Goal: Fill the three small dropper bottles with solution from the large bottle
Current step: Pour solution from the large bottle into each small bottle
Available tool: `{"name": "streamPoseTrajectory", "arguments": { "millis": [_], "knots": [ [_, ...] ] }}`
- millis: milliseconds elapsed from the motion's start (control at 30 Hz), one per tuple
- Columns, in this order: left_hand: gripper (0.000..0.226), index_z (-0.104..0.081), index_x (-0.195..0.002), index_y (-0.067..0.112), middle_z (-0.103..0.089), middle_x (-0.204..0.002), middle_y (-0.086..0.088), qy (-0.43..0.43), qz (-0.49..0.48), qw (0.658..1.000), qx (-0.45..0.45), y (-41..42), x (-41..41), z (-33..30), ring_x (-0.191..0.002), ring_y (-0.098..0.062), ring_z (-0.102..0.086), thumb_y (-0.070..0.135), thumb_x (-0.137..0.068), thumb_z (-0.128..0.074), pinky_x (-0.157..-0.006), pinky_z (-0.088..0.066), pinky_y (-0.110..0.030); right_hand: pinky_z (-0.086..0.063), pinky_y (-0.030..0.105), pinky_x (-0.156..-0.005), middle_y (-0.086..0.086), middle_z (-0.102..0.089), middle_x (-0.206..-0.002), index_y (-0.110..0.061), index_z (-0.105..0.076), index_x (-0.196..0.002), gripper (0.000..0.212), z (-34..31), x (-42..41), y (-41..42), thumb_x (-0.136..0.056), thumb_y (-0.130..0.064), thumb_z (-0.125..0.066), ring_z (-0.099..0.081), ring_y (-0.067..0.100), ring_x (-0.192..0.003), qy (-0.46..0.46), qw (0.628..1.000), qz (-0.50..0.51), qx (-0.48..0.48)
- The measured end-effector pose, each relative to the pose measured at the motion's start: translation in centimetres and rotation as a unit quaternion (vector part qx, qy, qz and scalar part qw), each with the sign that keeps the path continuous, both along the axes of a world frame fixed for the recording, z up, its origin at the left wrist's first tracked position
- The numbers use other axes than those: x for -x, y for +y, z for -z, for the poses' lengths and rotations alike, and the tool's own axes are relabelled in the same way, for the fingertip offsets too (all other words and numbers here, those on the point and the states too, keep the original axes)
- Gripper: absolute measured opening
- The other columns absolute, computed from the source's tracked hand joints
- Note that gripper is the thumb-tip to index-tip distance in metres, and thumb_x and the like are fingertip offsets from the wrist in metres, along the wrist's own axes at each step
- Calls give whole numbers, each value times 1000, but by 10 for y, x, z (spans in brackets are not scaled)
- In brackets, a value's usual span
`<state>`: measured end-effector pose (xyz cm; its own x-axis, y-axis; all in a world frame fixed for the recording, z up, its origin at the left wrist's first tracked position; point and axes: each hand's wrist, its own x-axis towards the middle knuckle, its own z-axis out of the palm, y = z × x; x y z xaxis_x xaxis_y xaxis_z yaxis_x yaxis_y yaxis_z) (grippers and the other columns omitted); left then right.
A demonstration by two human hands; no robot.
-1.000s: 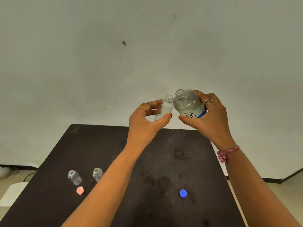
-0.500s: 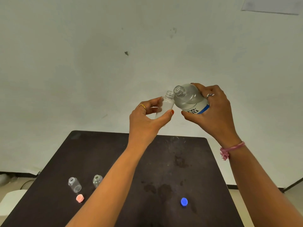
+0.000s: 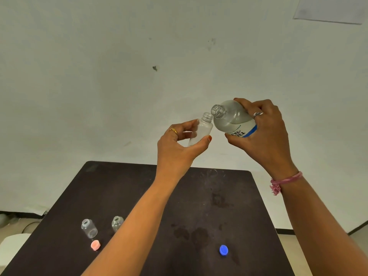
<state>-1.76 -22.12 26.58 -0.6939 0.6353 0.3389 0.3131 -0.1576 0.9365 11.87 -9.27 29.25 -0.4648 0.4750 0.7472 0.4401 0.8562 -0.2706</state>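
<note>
Both hands are up above the table (image 3: 139, 196): left hand (image 3: 177, 148) pinches small dropper bottle (image 3: 201, 130) near-upright, right hand (image 3: 264, 134) wraps large bottle (image 3: 233, 118), tilted neck-left, mouth just beside and slightly above the small mouth, so the pour goes leftward.

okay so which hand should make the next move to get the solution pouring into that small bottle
Right. The right hand grips the large bottle, tilted with its mouth beside the small bottle held by the left hand. Tipping further would likely start the pour.
</note>
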Motion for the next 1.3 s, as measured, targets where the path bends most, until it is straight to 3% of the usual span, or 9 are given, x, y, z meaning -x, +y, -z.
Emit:
{"name": "streamPoseTrajectory", "arguments": {
  "millis": [200, 633, 767, 1300],
  "knots": [
    [43, -63, -111, 34, -65, -111, 13, -2, 2, 1000, -2, 2, 1, 1, -97, 0, -61, 33, -72, -80, -73, -45, -10, -44, 29, -70, 9, -53, -110, -23, -53, -132, 74, -2, 0, 3, -65, -26, -85, -48, 25, -104, -2, 1000, 3, -21],
    [39, -62, -105, 40, -64, -105, 18, -4, 4, 1000, -9, 3, 3, 1, -92, 8, -60, 32, -71, -81, -63, -40, 3, -52, 35, -63, 9, -54, -109, -22, -54, -131, 74, -7, 3, 6, -64, -23, -85, -48, 25, -100, -3, 997, 9, -79],
    [39, -62, -105, 39, -65, -104, 17, -7, 2, 1000, -14, 4, 4, 3, -93, 5, -61, 31, -71, -81, -63, -40, 2, -54, 39, -64, 10, -54, -110, -22, -53, -131, 73, -7, 3, 8, -64, -23, -84, -48, 26, -101, -4, 996, 9, -88],
    [40, -62, -107, 38, -65, -107, 16, -10, 5, 1000, -18, 6, 6, 5, -95, 2, -61, 32, -72, -80, -66, -43, 0, -50, 34, -68, 11, -55, -112, -21, -54, -131, 74, -9, 6, 9, -64, -22, -85, -48, 26, -101, -12, 993, 21, -117]
  ]
}}
